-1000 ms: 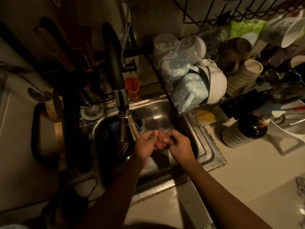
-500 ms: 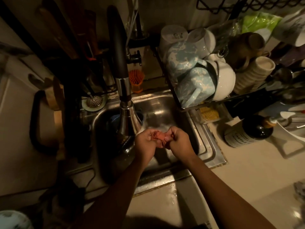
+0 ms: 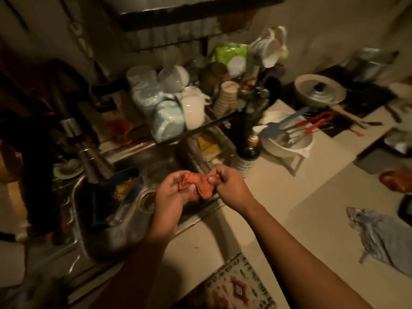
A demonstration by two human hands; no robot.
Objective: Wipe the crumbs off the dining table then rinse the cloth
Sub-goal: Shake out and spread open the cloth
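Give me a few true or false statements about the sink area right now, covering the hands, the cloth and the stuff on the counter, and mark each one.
1. Both the left hand and the right hand grip the orange cloth. True.
2. The orange cloth lies spread flat on the counter. False: it is bunched between the hands, above the right edge of the sink.
3. A dark bottle stands on the counter just right of the sink. True.
4. The white bowl beside the dark bottle is empty. False: utensils lie in it.
5. A grey cloth lies on the counter at the right. True.
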